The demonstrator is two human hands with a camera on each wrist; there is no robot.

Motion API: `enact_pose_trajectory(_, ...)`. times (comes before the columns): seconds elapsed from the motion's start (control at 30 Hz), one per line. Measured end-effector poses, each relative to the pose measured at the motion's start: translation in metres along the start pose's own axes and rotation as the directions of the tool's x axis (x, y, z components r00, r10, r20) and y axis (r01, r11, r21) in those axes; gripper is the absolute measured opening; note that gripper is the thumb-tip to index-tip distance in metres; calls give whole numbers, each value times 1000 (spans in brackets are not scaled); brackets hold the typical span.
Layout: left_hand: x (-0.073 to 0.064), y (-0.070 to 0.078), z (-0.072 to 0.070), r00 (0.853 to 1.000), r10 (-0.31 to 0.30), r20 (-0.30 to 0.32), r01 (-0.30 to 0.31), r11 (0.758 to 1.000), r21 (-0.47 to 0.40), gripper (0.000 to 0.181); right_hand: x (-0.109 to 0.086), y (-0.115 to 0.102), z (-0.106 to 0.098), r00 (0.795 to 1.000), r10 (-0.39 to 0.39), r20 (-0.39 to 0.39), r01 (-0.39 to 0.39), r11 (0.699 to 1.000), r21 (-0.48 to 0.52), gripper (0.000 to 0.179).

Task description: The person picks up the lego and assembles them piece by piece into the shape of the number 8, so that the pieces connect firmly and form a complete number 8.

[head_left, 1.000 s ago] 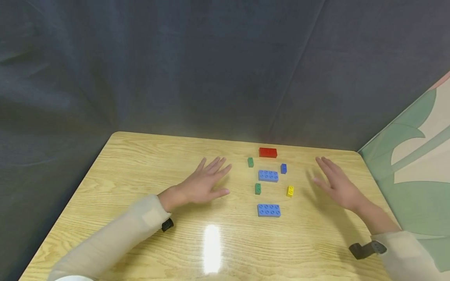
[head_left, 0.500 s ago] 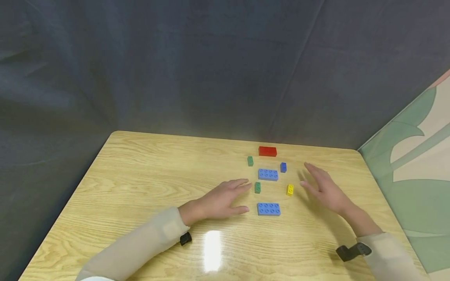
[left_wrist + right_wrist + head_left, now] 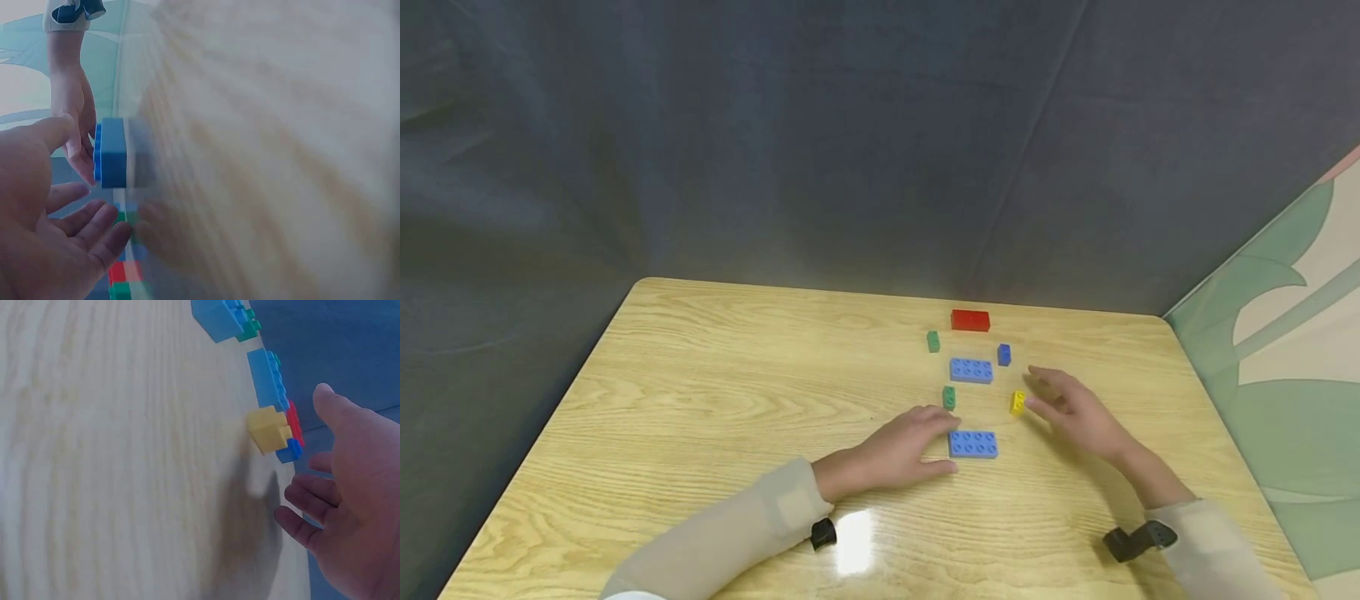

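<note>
My left hand [image 3: 906, 452] is at the left end of the nearer light blue brick [image 3: 973, 445], thumb and fingers spread on either side of that end. In the left wrist view a gap shows between the hand and this brick [image 3: 113, 153]. Just right of the small yellow brick [image 3: 1018, 403] is my right hand [image 3: 1078, 419], its fingers loosely bent and holding nothing. The right wrist view shows the yellow brick [image 3: 269, 429] standing apart from the fingers. A small green brick [image 3: 949, 398] lies beyond the left fingertips.
Farther back on the wooden table [image 3: 722, 358] lie another light blue brick [image 3: 972, 371], a small dark blue brick [image 3: 1004, 355], a second green brick [image 3: 933, 342] and a red brick [image 3: 970, 321]. A dark curtain [image 3: 850, 150] hangs behind the table; a patterned cloth [image 3: 1292, 333] borders the right.
My left hand has moved right and nearer the front, to the closer light blue brick. My right hand has moved left to the yellow brick. The bricks lie where they were.
</note>
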State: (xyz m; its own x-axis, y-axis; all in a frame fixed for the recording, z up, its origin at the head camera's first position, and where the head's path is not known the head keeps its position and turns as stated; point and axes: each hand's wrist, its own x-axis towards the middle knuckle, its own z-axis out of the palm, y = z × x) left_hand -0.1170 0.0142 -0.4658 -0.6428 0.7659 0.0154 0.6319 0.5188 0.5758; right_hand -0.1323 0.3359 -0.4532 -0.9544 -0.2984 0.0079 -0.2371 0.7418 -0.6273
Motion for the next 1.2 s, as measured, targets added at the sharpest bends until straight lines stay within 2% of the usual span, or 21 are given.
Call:
enact_pose_trajectory(0.23, 4, 8, 7, 999, -51, -14, 50, 998, -31, 64, 2, 4, 9, 1000, 11, 12, -11, 1000, 24, 59)
enact_pose_trajectory(0.37, 6, 8, 11, 995, -88, -43, 84, 992, -96, 63, 2, 4, 13, 1000, -13, -7, 13, 1000, 4, 55)
enact_pose_trajectory(0.53, 7, 7, 15, 987, -145, -74, 125, 965, -231, 59, 3, 4, 16, 999, -35, -39, 35, 999, -15, 52)
enact_pose_trajectory(0.67, 9, 4, 17, 979, -184, -82, 152, 941, -303, 55, 5, 4, 18, 997, -50, -53, 49, 999, -13, 48)
enact_pose_trajectory(0.87, 13, 4, 18, 977, -198, -86, 162, 937, -309, 52, 5, 5, 20, 997, -41, -62, 41, 999, -8, 44)
enact_pose_trajectory(1.2, 15, 2, 19, 974, -191, -122, 143, 935, -323, 40, 4, 6, 22, 996, -48, -72, 45, 998, -34, 38)
